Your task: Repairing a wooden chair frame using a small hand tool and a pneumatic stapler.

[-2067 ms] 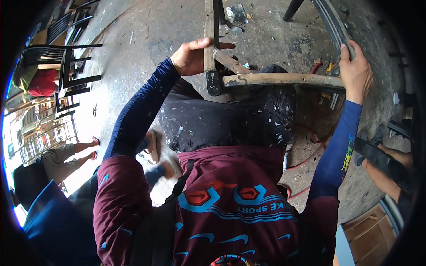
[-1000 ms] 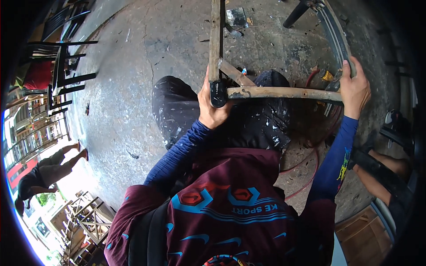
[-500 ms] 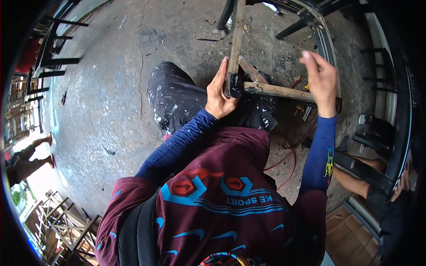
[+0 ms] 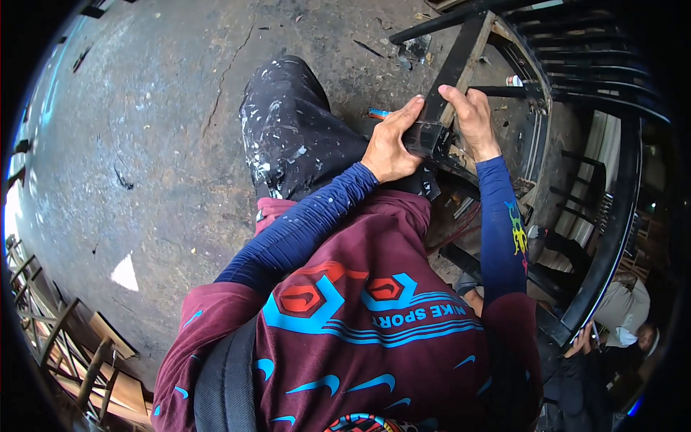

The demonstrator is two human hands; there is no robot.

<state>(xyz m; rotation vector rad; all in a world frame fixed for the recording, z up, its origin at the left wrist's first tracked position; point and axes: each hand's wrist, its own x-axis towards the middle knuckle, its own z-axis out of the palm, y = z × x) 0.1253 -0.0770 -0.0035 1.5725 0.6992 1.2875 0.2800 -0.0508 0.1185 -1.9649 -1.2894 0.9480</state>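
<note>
My left hand (image 4: pixel 389 145) and my right hand (image 4: pixel 471 119) both grip the corner of a black metal frame (image 4: pixel 455 66) in front of my knees. The left hand cups the dark square tube end (image 4: pixel 422 137) from the left, thumb along its top. From the right, the other hand's fingers wrap over the joint. One bar of the frame runs up and away to the upper right; a thinner rod (image 4: pixel 504 91) goes off to the right.
Paint-spattered dark trousers (image 4: pixel 288 129) cover my left knee. Grey cracked concrete floor (image 4: pixel 144 129) spreads to the left. Curved black metal chair frames (image 4: pixel 612 180) stand at the right. A seated person (image 4: pixel 619 317) is at the lower right. Wooden pieces (image 4: pixel 79 353) lie lower left.
My right hand has slid in along the bar to the corner joint beside the left hand. The view has swung left and the frame now sits further right.
</note>
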